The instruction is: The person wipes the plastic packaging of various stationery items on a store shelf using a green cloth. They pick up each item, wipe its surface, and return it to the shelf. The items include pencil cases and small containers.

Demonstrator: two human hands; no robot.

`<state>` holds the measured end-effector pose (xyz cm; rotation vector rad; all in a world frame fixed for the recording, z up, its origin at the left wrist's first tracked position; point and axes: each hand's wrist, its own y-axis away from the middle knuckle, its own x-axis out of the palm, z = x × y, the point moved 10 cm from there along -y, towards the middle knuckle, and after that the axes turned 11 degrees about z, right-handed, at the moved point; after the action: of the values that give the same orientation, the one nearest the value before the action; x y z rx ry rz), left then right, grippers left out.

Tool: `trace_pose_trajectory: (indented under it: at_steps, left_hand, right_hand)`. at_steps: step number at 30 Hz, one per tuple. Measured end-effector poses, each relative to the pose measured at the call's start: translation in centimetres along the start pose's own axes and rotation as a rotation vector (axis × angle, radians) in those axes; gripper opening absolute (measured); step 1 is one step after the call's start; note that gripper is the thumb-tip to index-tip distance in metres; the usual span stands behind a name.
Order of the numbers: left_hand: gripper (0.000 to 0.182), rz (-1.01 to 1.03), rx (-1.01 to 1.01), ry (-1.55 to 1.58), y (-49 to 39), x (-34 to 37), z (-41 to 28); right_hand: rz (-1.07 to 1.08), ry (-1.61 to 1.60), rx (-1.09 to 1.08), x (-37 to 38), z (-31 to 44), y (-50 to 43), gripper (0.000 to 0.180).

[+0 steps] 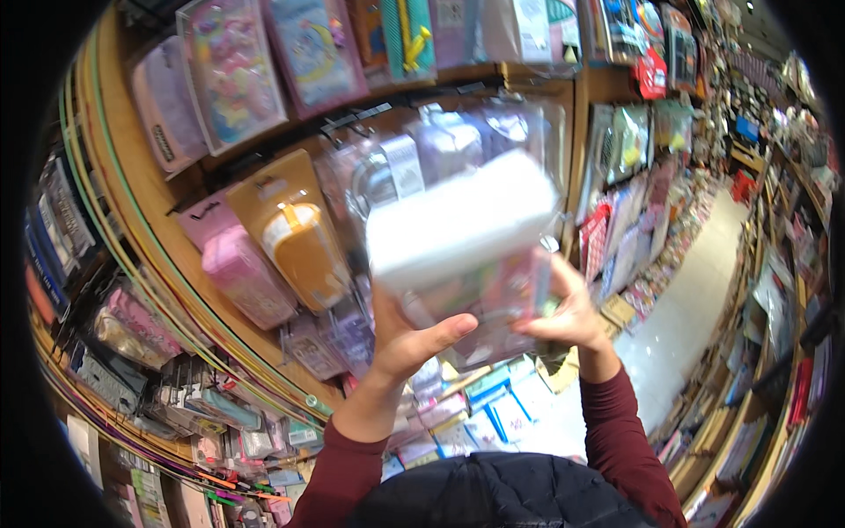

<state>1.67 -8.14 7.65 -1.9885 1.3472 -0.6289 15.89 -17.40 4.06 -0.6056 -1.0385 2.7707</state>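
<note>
Between my two hands is a boxy package (462, 221) with a broad white face and a see-through lower part showing pink and green. Motion blur hides what exactly it contains. My left hand (409, 340) grips its lower left side, thumb across the front. On the lower right, my right hand (568, 307) holds it with the thumb and fingers along the edge. The package is tilted in front of a rack of hanging pouches, partly covering clear-wrapped cases (452, 142). A mustard-coloured case (305, 251) and a pink case (247, 274) hang to its left.
A wooden display shelf (541, 99) carries boxed cases (231, 72) above. Coloured hoops or strips (125, 185) curve along the left. Flat packaged goods (505, 402) lie below my hands. A pale-floored aisle (693, 284) runs off to the right, with another shelf row (733, 429) alongside.
</note>
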Motion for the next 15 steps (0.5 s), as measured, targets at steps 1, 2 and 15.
trace_pose_trajectory:
  at_steps: [1,2,15]
  left_hand:
    - [0.083,-0.031,-0.071,0.064,1.3,0.2,1.9]
    - [0.074,-0.099,-0.076,-0.006,2.7,0.0,2.9]
    - [0.08,-0.072,0.067,-0.68,8.6,2.0,8.1]
  right_hand:
    - [0.026,0.017,0.065,1.0,-2.1,2.1,0.089]
    - [-0.012,0.018,0.127,1.1,-4.3,4.1,0.088]
    - [-0.85,0.041,-0.192,-2.8,4.9,15.0,0.02]
